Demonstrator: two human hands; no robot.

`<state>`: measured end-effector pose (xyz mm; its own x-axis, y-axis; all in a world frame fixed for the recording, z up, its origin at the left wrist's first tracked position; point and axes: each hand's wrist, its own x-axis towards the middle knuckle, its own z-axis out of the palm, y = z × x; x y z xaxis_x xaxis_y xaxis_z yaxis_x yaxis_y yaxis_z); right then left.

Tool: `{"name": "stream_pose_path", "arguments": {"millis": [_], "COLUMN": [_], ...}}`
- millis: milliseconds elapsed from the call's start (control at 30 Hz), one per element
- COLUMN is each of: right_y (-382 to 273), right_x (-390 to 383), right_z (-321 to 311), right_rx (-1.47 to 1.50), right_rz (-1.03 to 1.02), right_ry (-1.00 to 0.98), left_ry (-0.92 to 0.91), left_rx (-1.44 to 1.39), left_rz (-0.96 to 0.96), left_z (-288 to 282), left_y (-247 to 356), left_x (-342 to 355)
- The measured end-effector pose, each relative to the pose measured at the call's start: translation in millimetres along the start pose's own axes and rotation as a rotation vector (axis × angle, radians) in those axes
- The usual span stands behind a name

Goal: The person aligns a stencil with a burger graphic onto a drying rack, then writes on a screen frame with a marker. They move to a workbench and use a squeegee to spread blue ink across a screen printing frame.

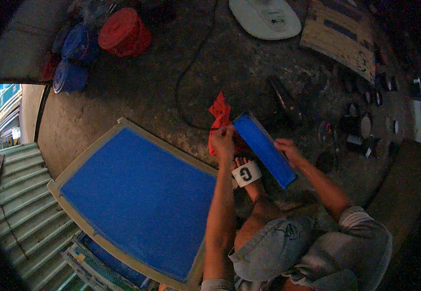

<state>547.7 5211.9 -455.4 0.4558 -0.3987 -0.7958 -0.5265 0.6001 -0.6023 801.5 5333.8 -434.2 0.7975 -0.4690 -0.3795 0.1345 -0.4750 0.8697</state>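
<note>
My right hand (292, 153) is closed on the long side of a narrow blue rectangular panel (264, 149) with a dark rim, tilted over the floor. By the panel's upper left end, my left hand (223, 141) has its fingers pinched together; a small pale spot shows at the fingertips, too small to name. Behind and beside that hand lies a crumpled red cloth (219, 108). To the left, a large blue panel in a tan frame (142, 199) rests at a slant. Below the narrow panel is my foot with a white band (246, 173) across it.
Red tubs (124, 32) and blue tubs (70, 76) stand at the far left. A black cord (177, 89) crosses the floor. A pale scale-like device (267, 18) and a cardboard sheet (339, 36) lie at the back. Several dark round pieces (353, 119) are at right; corrugated sheeting (26, 208) is at left.
</note>
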Motion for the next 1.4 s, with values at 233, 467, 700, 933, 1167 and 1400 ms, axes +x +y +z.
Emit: {"name": "stream_pose_path", "arguments": {"millis": [233, 467, 700, 933, 1167, 1400], "right_y": [-28.2, -51.3, -82.4, -143.3, -68.0, 3.3], "right_x": [8.8, 45.4, 109.5, 85.8, 80.4, 114.0], "right_z": [34.5, 65.8, 48.0, 37.4, -92.3, -171.9], "right_rx": [0.006, 0.054, 0.415, 0.827, 0.329, 0.964], "right_rz": [-0.129, -0.406, -0.406, -0.358, -0.82, -0.341], "right_ry": [0.133, 0.195, 0.072, -0.068, 0.494, 0.409], "left_ry": [0.044, 0.12, -0.015, -0.12, 0.042, 0.218], "left_rx": [0.185, 0.352, 0.38, 0.341, 0.103, -0.154], "left_rz": [0.156, 0.121, 0.125, 0.195, 0.129, 0.22], "left_z": [18.7, 25.6, 21.5, 4.4, -14.5, -83.8], "left_y": [-25.2, -27.2, -11.4, -52.7, -33.4, 58.9], "left_x": [-22.4, -49.2, -63.3, -69.3, -66.1, -59.9]}}
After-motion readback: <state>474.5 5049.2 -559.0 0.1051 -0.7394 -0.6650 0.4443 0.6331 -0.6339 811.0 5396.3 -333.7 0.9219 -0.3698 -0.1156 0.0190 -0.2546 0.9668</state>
